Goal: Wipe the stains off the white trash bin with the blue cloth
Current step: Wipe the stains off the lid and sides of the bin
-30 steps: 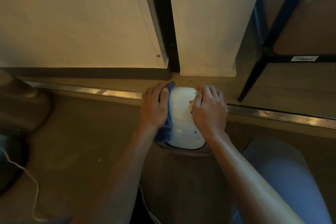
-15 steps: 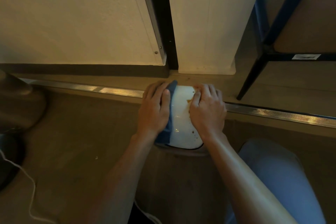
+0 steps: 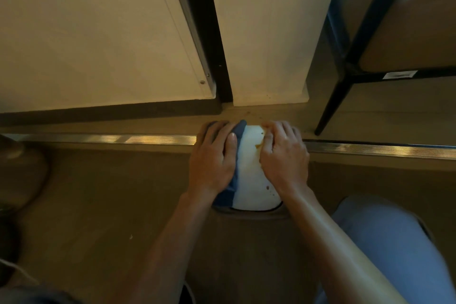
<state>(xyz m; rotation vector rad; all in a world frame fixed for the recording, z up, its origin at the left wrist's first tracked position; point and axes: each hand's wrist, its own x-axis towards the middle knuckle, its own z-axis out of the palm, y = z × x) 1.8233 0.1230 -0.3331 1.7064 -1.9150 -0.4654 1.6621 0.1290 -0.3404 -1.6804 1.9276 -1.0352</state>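
We find the left hand pressing the blue cloth flat-fingered onto the white trash bin; the right hand steadies it, fingers loosely bent. Brown stains lie beside the right fingertips. Wiping is barely begun; next the cloth must cross toward them.

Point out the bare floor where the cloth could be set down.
Bare floor lies left of the bin, below the metal strip. Crowded: left hand and right hand cover the bin; a knee fills the right.
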